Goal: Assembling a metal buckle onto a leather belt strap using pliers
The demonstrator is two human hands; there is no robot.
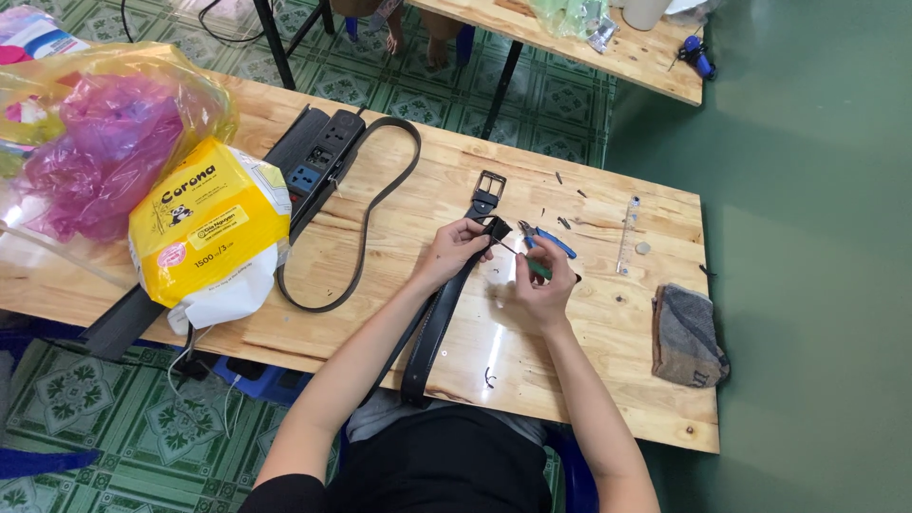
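Left hand pinches the end of a black belt, which runs from the table's near edge up toward its buckle. Right hand grips a thin green-handled tool, tip touching the belt end. Blue-handled pliers lie just beyond. Far left, a yellow tissue pack; right, a grey cloth.

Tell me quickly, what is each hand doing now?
Left hand: closed on the black belt near its buckle.
Right hand: closed on a thin green-handled tool.
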